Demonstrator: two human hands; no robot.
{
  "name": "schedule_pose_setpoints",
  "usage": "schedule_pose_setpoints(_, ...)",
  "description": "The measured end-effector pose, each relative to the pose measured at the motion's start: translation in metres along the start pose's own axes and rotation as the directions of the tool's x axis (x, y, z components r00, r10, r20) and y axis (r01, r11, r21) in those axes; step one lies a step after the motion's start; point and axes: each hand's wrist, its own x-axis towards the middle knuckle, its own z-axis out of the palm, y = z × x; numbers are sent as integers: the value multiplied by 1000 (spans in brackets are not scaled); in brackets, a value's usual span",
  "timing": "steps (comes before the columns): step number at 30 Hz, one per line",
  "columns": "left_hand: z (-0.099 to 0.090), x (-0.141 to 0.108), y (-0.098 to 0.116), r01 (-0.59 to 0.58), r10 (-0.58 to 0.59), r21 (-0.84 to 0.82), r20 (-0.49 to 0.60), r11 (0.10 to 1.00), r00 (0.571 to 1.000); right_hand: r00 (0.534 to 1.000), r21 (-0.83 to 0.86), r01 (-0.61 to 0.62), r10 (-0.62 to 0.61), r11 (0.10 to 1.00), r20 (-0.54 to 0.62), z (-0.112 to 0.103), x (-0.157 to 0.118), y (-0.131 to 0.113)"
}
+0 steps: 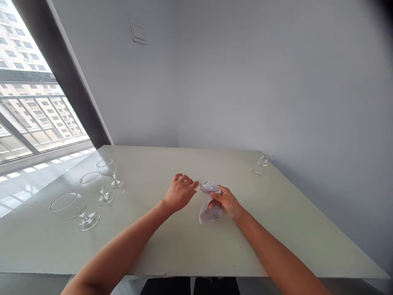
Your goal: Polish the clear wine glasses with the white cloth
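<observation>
My right hand (pixel 226 201) is closed on a crumpled white cloth (pixel 210 215), with part of it hanging down below the fingers. A small clear, shiny edge shows at the cloth's upper left; what it belongs to is mostly hidden. Just left of the cloth, my left hand (pixel 181 191) is raised over the table with its fingers loosely bent and apart, the thumb tip close to that clear edge. Whether the thumb touches it cannot be told.
Three stemmed glasses stand on the pale table (pixel 172 254) at the left: near (pixel 69 207), middle (pixel 93 183) and far (pixel 107 168). Another stemmed glass (pixel 263 160) stands at the back right edge. Walls rise behind and to the right; a window is at the left.
</observation>
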Motion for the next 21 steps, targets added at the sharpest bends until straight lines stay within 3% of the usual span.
schedule_pose_setpoints(2, 3, -2, 4, -114, 142, 216, -117, 970, 983, 999, 162, -9, 16, 987, -40, 1, 6, 6)
schedule_pose_setpoints(4, 6, -3, 3, -147, 192, 299, -129, 943, 973, 998, 239, -23, 34, 971, -44, 5, 8, 10)
schedule_pose_setpoints(6, 8, -3, -1, -129, 161, 271, -99, 954, 982, 999, 203, -21, 28, 979, -31, 10, 5, 10)
schedule_pose_setpoints(8, 8, -1, -6, -62, 70, 149, -51, 987, 996, 1000, 44, 14, -13, 999, -28, 13, -1, 4)
schedule_pose_setpoints(11, 6, 2, -11, 147, -118, -178, 160, 973, 980, 998, -263, 61, -65, 963, -7, 11, -12, -9)
schedule_pose_setpoints(13, 4, 4, -13, 295, -135, -365, 406, 883, 904, 998, -353, 56, -41, 934, 48, 8, -17, -14)
schedule_pose_setpoints(15, 4, 5, -11, 371, -113, -411, 530, 833, 841, 996, -340, 34, -4, 940, 88, 3, -16, -14)
schedule_pose_setpoints(16, 5, 4, -9, 354, -130, -384, 501, 853, 856, 997, -307, 22, 3, 951, 80, 1, -14, -12)
schedule_pose_setpoints(18, 8, 3, -3, 222, -152, -237, 281, 946, 948, 1000, -184, -4, 6, 983, 7, -2, -7, -4)
schedule_pose_setpoints(19, 10, 2, 0, 128, -109, -128, 141, 984, 984, 999, -98, -16, 13, 995, -37, -2, -4, 0)
schedule_pose_setpoints(21, 13, 1, 4, -49, 53, 77, -53, 996, 997, 995, 85, -32, 40, 996, -95, -1, 0, 6)
